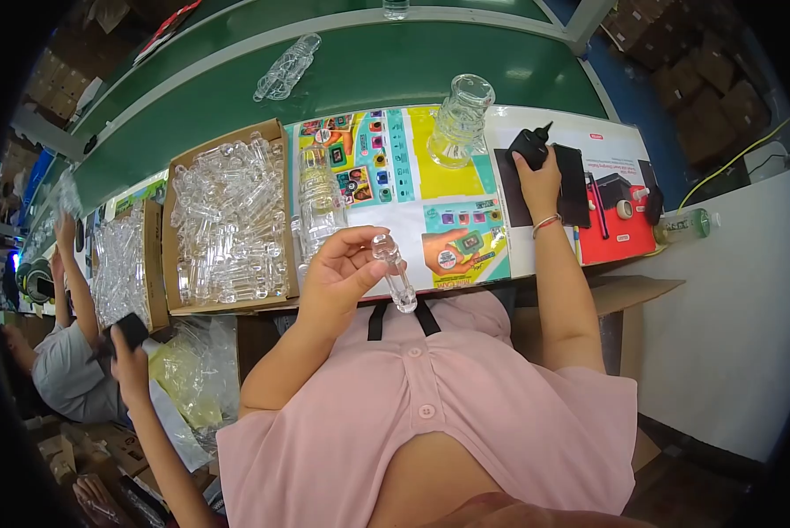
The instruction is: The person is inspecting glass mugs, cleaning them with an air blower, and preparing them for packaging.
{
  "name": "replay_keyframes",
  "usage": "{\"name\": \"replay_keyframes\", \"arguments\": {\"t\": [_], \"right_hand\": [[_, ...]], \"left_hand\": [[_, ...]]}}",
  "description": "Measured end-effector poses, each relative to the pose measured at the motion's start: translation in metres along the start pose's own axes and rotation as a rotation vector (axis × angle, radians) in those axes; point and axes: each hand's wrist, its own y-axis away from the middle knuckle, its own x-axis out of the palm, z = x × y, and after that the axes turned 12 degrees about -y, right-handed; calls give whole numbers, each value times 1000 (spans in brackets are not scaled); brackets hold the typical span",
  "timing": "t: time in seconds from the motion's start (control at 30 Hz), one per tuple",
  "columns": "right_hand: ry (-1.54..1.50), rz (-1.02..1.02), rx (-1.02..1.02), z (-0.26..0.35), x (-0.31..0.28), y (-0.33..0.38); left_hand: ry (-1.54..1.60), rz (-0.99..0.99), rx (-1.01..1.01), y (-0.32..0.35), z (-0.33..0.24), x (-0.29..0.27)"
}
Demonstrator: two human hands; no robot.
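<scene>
My left hand (335, 280) pinches a small clear piece (398, 283), narrow in the middle with thicker ends, in front of my chest. Fingers of my right hand (540, 183) are closed round a black squeeze bottle (527, 146) with a pointed nozzle, over a black mat (571, 180). Between the hands, farther back, stands a clear ribbed vessel (458, 123). More clear vessels (318, 185) are beside the box to the left. That cardboard box (290, 251) is filled with clear pieces (227, 211) like the one I hold.
Printed sheets (430, 231) cover the table under the vessels. At right lie a pen (601, 209), a tape roll (624, 209) and a green clear bottle (687, 225). A wrapped clear item (289, 67) lies on the green surface behind. Other people's hands (129, 370) are at left.
</scene>
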Motion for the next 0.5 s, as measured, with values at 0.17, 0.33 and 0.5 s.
{"name": "replay_keyframes", "arguments": {"t": [0.17,0.33,0.5], "right_hand": [[-76,23,106,-5,-1,8],[-377,-208,-582,52,-23,36],[-767,398,-375,127,-4,107]], "left_hand": [[63,22,-75,-5,6,-1],[298,-15,-197,-10,14,-4],[323,40,-278,-16,21,1]]}}
